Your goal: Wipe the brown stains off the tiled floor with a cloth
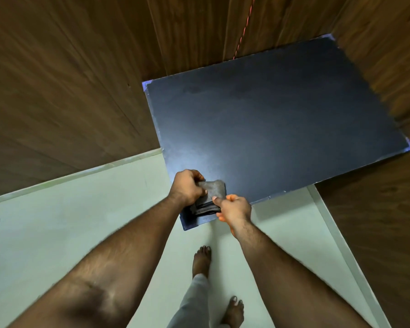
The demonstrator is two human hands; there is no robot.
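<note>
Over table (pixel 270 114): both hands (pixel 211 197) gripping cloth (pixel 210 196)

A dark blue-black tabletop (pixel 282 119), matte and faintly smudged, fills the corner between brown wood-grain wall panels (pixel 64 79), its pale worn edges showing at the corners. At the table's near corner a folded grey cloth (pixel 210 197) sits at the surface, gripped on either side by the person's left hand (pixel 187 188) and right hand (pixel 234 208); whether it rests on the top or is lifted just clear cannot be told. Below, a pale tiled floor (pixel 81 209) runs to a light skirting along the wall, and two bare feet (pixel 201 260) stand on it beside the table's near edge.
</note>
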